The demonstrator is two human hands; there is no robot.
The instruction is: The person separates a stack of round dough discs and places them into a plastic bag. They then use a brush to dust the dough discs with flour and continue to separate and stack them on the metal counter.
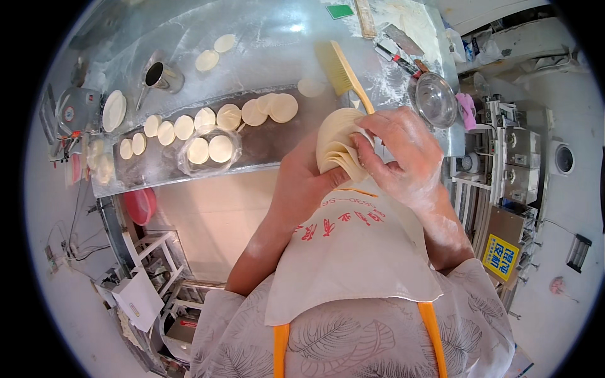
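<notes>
A fanned stack of thin round dough wrappers (335,140) is held up in front of my apron. My left hand (305,179) grips the stack from the left and below, its thumb across the lower edge. Flour-dusted, my right hand (403,151) pinches the wrappers' right edge between thumb and fingers, where several layers splay apart. Just beyond the hands lies a brush (345,72) with a wooden handle, its handle end hidden by my right hand. A row of dough rounds (254,112) stretches leftward over the table, and two more rounds (209,150) lie on a clear plastic sheet.
A metal cup (165,78) and a pale oval dish (114,111) stand at the far left of the metal table (265,60). Rightward are a metal bowl (436,99), a red-and-black handled tool (398,60) and a pink cloth (466,111). Below the table's left side hangs a red basin (140,206).
</notes>
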